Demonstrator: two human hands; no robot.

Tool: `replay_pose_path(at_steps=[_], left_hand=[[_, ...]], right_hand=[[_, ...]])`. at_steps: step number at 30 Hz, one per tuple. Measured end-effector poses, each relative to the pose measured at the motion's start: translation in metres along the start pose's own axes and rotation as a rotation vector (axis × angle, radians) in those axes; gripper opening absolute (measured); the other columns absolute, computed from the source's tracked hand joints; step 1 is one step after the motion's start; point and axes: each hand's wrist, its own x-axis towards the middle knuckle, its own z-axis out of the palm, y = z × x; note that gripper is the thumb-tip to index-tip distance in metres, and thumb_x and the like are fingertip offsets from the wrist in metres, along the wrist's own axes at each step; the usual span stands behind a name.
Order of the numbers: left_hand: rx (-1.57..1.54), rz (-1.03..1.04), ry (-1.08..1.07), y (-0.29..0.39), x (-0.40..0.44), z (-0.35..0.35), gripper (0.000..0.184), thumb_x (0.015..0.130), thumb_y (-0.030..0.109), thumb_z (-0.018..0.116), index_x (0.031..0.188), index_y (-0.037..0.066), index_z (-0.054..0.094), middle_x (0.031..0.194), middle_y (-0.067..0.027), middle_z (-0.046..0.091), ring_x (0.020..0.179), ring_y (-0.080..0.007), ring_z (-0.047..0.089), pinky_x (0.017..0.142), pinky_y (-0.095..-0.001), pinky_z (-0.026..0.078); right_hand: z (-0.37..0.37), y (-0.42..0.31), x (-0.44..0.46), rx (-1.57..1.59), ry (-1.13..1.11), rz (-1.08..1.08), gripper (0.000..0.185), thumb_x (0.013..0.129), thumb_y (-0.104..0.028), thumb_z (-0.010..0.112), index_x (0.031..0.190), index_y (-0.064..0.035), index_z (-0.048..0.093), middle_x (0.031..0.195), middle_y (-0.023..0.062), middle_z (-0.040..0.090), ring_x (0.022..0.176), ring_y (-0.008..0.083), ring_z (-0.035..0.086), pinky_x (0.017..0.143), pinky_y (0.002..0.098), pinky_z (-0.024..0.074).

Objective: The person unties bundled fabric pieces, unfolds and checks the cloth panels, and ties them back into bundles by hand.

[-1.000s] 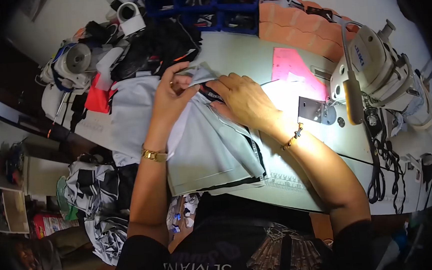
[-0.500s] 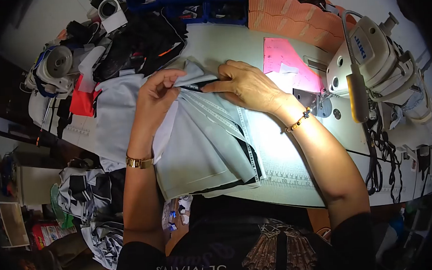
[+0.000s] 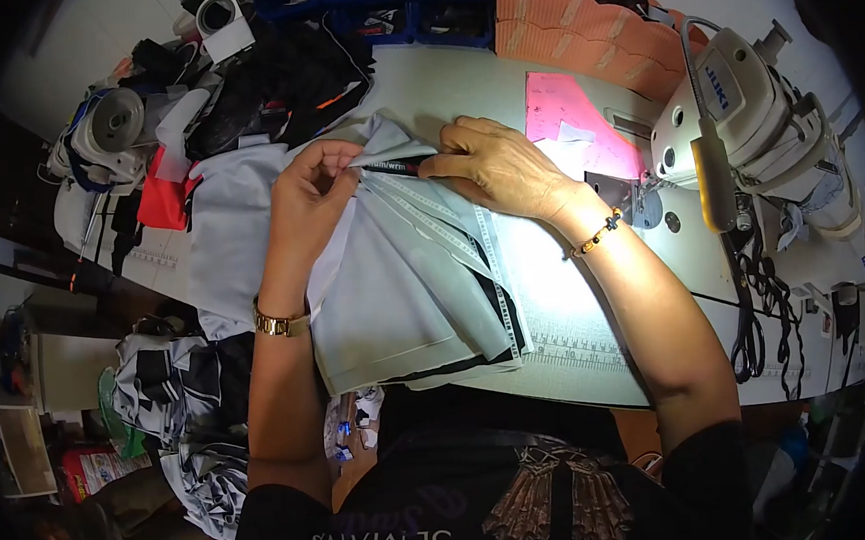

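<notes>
At the far side of the surface point(image 3: 429, 82), blue bins point(image 3: 456, 38) hold small dark and pale pieces too indistinct to name; to their right, a scalloped orange holder point(image 3: 577, 44) carries dark and whitish pieces along its top. The grey cloth point(image 3: 384, 293) lies at the near middle of the surface, its upper edge folded around a black lettered band point(image 3: 393, 166). The left hand point(image 3: 312, 188), fingers curled, pinches the fold at the band's left end; the right hand point(image 3: 506, 168), thumb and bent fingers nearly closed, grips the cloth at its right end.
</notes>
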Motion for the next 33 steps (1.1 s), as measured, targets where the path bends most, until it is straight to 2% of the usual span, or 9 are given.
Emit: replay_pose_path(at_steps=[3, 10, 14, 18, 22, 23, 25, 29, 33], left_hand=[[-0.007, 0.011, -0.010, -0.002, 0.000, -0.001, 0.022, 0.089, -0.001, 0.061, 0.111, 0.000, 0.063, 0.096, 0.0013, 0.063, 0.087, -0.0039, 0.055, 0.081, -0.0189, 0.043], [-0.011, 0.118, -0.107, 0.005, 0.000, 0.007, 0.024, 0.092, 0.005, 0.063, 0.115, 0.001, 0.062, 0.106, -0.0034, 0.066, 0.097, -0.0092, 0.059, 0.088, -0.0235, 0.045], [0.155, 0.247, 0.015, 0.016, -0.016, -0.007, 0.023, 0.088, 0.007, 0.066, 0.110, 0.000, 0.066, 0.102, -0.0069, 0.068, 0.095, -0.0145, 0.061, 0.087, -0.0269, 0.046], [0.529, 0.248, 0.068, 0.049, -0.058, -0.066, 0.023, 0.086, 0.007, 0.066, 0.109, 0.003, 0.067, 0.106, -0.0116, 0.066, 0.103, -0.0225, 0.060, 0.094, -0.0328, 0.043], [0.835, 0.089, -0.150, 0.053, -0.098, -0.121, 0.074, 0.069, 0.033, 0.083, 0.133, 0.009, 0.055, 0.139, -0.0175, 0.049, 0.132, -0.0323, 0.042, 0.106, -0.0397, 0.036], [0.801, 0.023, -0.250, 0.053, -0.103, -0.125, 0.097, 0.059, 0.043, 0.084, 0.143, 0.015, 0.044, 0.148, -0.0180, 0.038, 0.140, -0.0361, 0.031, 0.110, -0.0426, 0.032], [0.917, 0.038, -0.244, 0.054, -0.110, -0.118, 0.097, 0.059, 0.043, 0.084, 0.144, 0.017, 0.043, 0.147, -0.0179, 0.040, 0.140, -0.0376, 0.031, 0.110, -0.0428, 0.030], [0.986, 0.084, -0.241, 0.045, -0.111, -0.123, 0.094, 0.062, 0.039, 0.083, 0.145, 0.019, 0.042, 0.145, -0.0164, 0.043, 0.137, -0.0366, 0.035, 0.109, -0.0436, 0.031], [1.002, 0.165, -0.191, 0.041, -0.105, -0.129, 0.072, 0.071, 0.023, 0.078, 0.137, 0.018, 0.050, 0.138, -0.0158, 0.050, 0.128, -0.0324, 0.047, 0.103, -0.0431, 0.037]], right_hand=[[0.001, 0.002, 0.001, 0.021, 0.019, -0.002, 0.018, 0.081, -0.013, 0.067, 0.099, -0.0116, 0.067, 0.089, 0.0065, 0.056, 0.089, 0.0256, 0.059, 0.080, 0.0376, 0.0507], [-0.006, 0.016, 0.002, 0.238, 0.203, 0.566, 0.022, 0.081, -0.005, 0.057, 0.103, -0.0038, 0.063, 0.103, 0.0145, 0.056, 0.091, 0.0321, 0.061, 0.081, 0.0394, 0.0503], [-0.003, 0.013, 0.001, 0.280, 0.250, 0.167, 0.026, 0.086, -0.010, 0.059, 0.111, -0.0066, 0.066, 0.108, 0.0118, 0.056, 0.098, 0.0289, 0.056, 0.086, 0.0401, 0.0471], [0.006, 0.017, -0.005, 0.010, 0.044, 0.188, 0.027, 0.089, -0.013, 0.058, 0.114, -0.0089, 0.067, 0.108, 0.0097, 0.057, 0.106, 0.0265, 0.054, 0.091, 0.0389, 0.0438], [0.011, 0.025, -0.004, -0.023, 0.092, 0.335, 0.027, 0.088, -0.012, 0.057, 0.112, -0.0081, 0.067, 0.108, 0.0098, 0.059, 0.110, 0.0275, 0.054, 0.092, 0.0405, 0.0436], [0.011, 0.025, -0.003, 0.002, 0.120, 0.331, 0.027, 0.087, -0.011, 0.056, 0.112, -0.0081, 0.067, 0.109, 0.0099, 0.059, 0.110, 0.0278, 0.053, 0.093, 0.0411, 0.0435], [0.004, 0.013, 0.001, 0.092, 0.254, 0.220, 0.025, 0.087, -0.014, 0.058, 0.110, -0.0087, 0.068, 0.111, 0.0114, 0.059, 0.111, 0.0298, 0.053, 0.096, 0.0434, 0.0426], [-0.002, -0.013, 0.004, 0.095, 0.111, -0.263, 0.023, 0.087, -0.025, 0.063, 0.103, -0.0083, 0.069, 0.110, 0.0137, 0.059, 0.108, 0.0321, 0.054, 0.096, 0.0444, 0.0417], [0.000, 0.002, -0.005, -0.047, 0.081, 0.125, 0.021, 0.088, -0.024, 0.064, 0.095, -0.0048, 0.066, 0.104, 0.0124, 0.059, 0.102, 0.0321, 0.055, 0.092, 0.0422, 0.0448]])
